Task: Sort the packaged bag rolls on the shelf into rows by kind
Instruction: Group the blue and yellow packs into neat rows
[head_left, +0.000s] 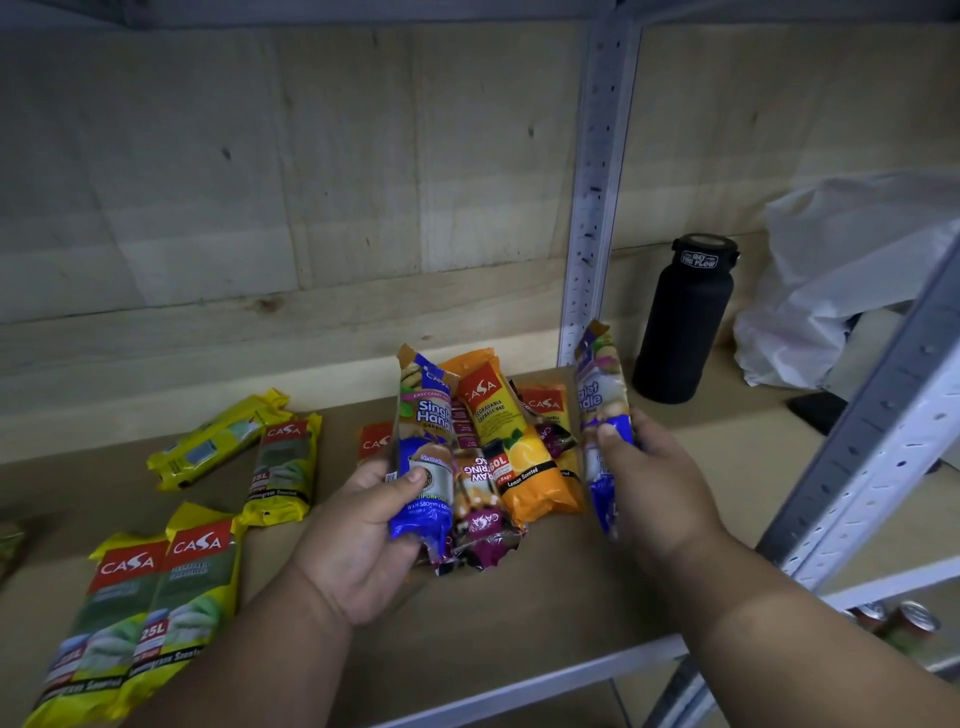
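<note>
Blue packs: two blue-and-purple film-wrapped "Singlet Handle" bag rolls, one in each hand, both raised over the middle of the shelf; left blue pack (423, 452) stands near upright, right blue pack (602, 426) tilts with its top away from the person
Left hand: left hand (363, 540) wraps the lower half of its pack, thumb pressed across the front, fingers curled behind
Right hand: right hand (649, 483) grips the lower middle of its pack, thumb on the near face, fingers round the back
Mixed heap: orange lemon-scented film pack (524, 457) and a purple drawstring pack (480, 512) lie overlapping between the hands on the brown board shelf (519, 597); more orange packs partly hidden behind
Yellow packs: two yellow-green 25L packs (150, 603) side by side at front left, touching; two more yellow packs (244, 447) further back, one askew
Handling, judged: light, soft rolls with a firm core; glossy film likely slippery, crimped ends floppy, so hold round the mid-body, not the ends; not fragile
Surroundings: matte black bottle (685, 322) and crumpled white plastic bag (841, 280) past the grey perforated upright (597, 197)
</note>
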